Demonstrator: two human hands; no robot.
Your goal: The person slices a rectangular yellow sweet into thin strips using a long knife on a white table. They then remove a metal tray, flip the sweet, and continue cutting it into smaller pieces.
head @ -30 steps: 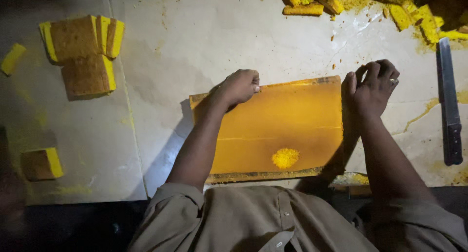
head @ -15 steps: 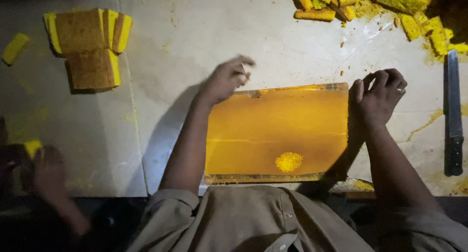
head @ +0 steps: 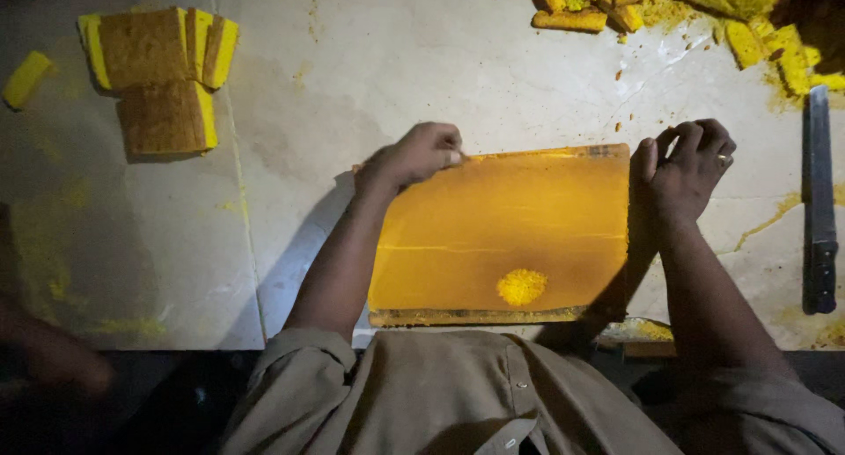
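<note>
Orange-yellow slab [head: 502, 235], flat on the pale bench [head: 370, 77] right in front of me, near edge at the bench lip. My left hand [head: 421, 153] sits curled at the slab's far-left corner, fingertips pinched at the top edge; can't tell if it truly grips the slab or just presses it. My right hand [head: 685, 166] is loosely curled w/ fingers bent at the far-right corner, touching the side edge, nothing held inside it. Small heap of yellow crumbs [head: 521, 287] rests on the slab near the front. Knife [head: 819, 200] lies well to the right, untouched. Stack of cut squares [head: 158, 77] far left; trimmings [head: 669, 6] top right. Looks to me like squaring/steadying the slab. Next move prob. needs both corners held firm, even pressure, so it doesn't skew.
</note>
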